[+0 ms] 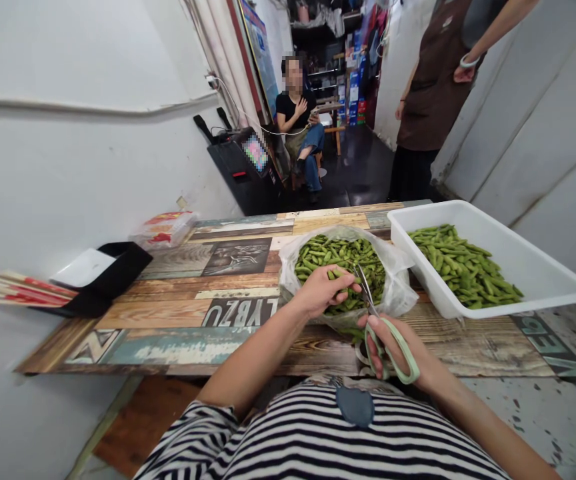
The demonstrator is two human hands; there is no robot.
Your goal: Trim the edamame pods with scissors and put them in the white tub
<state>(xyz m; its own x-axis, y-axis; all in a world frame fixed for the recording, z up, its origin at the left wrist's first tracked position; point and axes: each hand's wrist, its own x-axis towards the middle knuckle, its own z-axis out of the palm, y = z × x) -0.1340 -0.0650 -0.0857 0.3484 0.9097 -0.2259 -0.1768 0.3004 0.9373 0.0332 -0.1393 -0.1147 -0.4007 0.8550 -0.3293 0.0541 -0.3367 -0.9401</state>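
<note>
My left hand [324, 288] pinches a green pod [337, 273] above a clear plastic bag [288, 260] full of green bean pods [318, 253]. My right hand [393, 347] grips scissors [407, 363] with pale green handles, fingers through the loops. The scissor blades point up and away over the bag, close beside the fingertips of my left hand. Right of the bag stands a white plastic tray [543, 267] with more green pods [461, 267] lying in its left and middle part.
A black holder [118, 273] with red-wrapped chopsticks [28, 290] and a plastic package [164, 230] sit at the table's left. Beyond the wood-patterned table [168, 313], a person [295, 113] sits and another in a brown apron [433, 80] stands. A black touchscreen machine [243, 167] is behind.
</note>
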